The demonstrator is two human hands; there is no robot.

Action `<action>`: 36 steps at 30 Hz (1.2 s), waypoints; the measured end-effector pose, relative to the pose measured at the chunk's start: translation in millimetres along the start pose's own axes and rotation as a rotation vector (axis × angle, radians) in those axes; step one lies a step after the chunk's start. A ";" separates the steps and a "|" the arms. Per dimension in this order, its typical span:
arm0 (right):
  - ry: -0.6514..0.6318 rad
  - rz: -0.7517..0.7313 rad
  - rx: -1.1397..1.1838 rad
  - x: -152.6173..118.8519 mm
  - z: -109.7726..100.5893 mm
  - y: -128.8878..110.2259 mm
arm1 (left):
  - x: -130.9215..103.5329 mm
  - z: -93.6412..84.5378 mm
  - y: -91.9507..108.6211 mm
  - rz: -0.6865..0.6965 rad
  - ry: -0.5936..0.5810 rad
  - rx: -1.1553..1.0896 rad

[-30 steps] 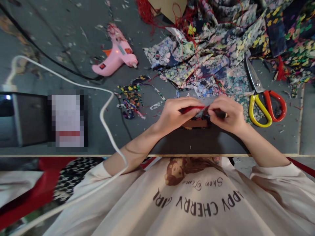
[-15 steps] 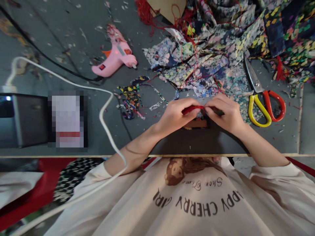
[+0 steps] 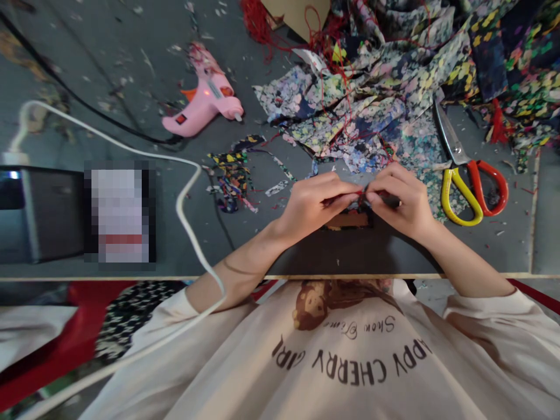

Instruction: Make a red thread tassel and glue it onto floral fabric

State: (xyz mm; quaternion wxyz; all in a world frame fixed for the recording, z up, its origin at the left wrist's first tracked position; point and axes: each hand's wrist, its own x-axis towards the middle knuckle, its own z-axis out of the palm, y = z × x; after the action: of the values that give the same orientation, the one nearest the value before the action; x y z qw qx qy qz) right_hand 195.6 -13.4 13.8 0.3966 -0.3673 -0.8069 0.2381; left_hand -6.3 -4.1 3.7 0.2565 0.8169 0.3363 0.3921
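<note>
My left hand (image 3: 306, 204) and my right hand (image 3: 400, 201) meet fingertip to fingertip above the table near its front edge. Both are closed in a pinch. Between them shows a small bit of red thread (image 3: 360, 192), mostly covered by the fingers. Below lies a small flat brown piece (image 3: 347, 220) with a dark patterned edge, partly in shadow. Right of my right hand rest scissors (image 3: 455, 149) with one yellow and one red handle, blades pointing away from me. Floral fabric scraps (image 3: 350, 122) are heaped just beyond both hands.
A pink glue gun (image 3: 203, 105) lies at the upper left, its light glowing. A white cable (image 3: 180, 198) runs over the table and across my left arm. A dark box (image 3: 56, 216) and a blurred-out phone-shaped thing (image 3: 120, 204) stand left. Red threads (image 3: 258, 23) tangle at the back.
Less of the red thread shows in my left hand, whose fingers have closed further over it. Both hands stay nearly in place. The glue gun's light looks more orange.
</note>
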 end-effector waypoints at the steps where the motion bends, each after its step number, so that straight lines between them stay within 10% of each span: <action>1: 0.002 0.019 0.016 -0.2 -0.1 0.0 | -0.1 0.1 0.1 -0.008 -0.007 -0.003; 11: -0.106 0.230 0.203 -1.8 -0.9 -2.8 | 0.5 -1.6 1.1 -0.014 -0.038 0.022; 36: -0.103 0.067 -0.020 -2.1 1.5 -3.5 | 0.9 -1.1 1.2 0.068 -0.021 0.079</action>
State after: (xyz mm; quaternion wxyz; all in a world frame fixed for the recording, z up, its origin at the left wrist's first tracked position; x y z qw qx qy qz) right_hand 193.9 -17.3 14.3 0.3425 -0.3851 -0.8160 0.2616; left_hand -6.4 -4.0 5.5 0.2140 0.8413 0.3210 0.3786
